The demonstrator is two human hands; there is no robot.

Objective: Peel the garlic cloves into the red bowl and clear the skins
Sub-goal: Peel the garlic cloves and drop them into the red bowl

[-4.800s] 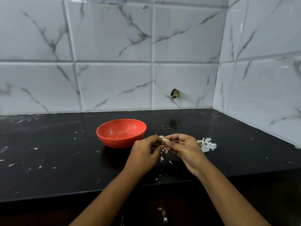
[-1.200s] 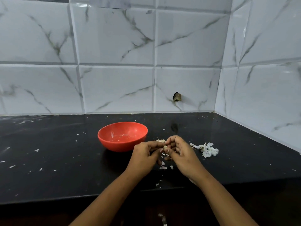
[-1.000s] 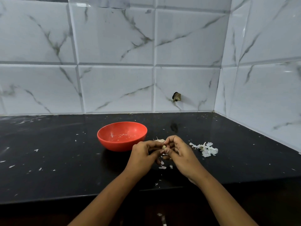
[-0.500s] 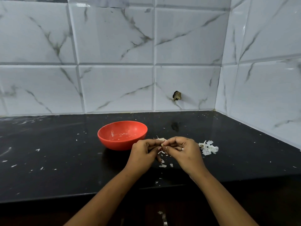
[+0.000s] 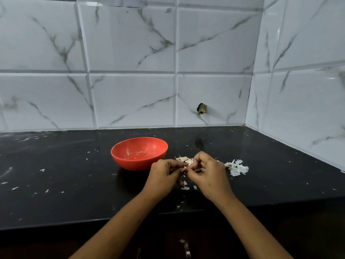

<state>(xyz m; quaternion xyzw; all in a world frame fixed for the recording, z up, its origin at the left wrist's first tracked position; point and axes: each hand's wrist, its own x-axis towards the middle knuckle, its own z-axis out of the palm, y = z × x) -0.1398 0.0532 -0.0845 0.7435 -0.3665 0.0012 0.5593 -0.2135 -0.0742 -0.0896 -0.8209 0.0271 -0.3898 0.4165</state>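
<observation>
Black polished stone countertop (image 5: 71,193) carries a round red plastic bowl (image 5: 130,164), which stands upright to the left of both hands. The bowl's interior shows only a few small pale specks (image 5: 138,152); what they are cannot be told.

Left hand (image 5: 164,176): fingers curled, thumb and fingertips closed in a pinch on a small pale garlic clove (image 5: 185,168). Right hand (image 5: 209,174): fingers curled, thumb and forefinger closed in a pinch on the same clove from the opposite side. The clove is held above the countertop, between the two sets of fingertips, near the bowl's right wall and outside the bowl. It is mostly hidden by the fingers, so how much skin it carries cannot be told.

Just behind the hands lies a small cluster of whitish garlic pieces (image 5: 184,159) on the countertop. A loose heap of white papery skins (image 5: 237,167) lies to the right of the right hand. Small white skin flakes (image 5: 185,187) lie below the hands, and more are scattered across the left part of the surface.

White marble-patterned wall tiles (image 5: 130,94) enclose the countertop at the back and right, with a small dark fitting (image 5: 202,108) set in the back wall
</observation>
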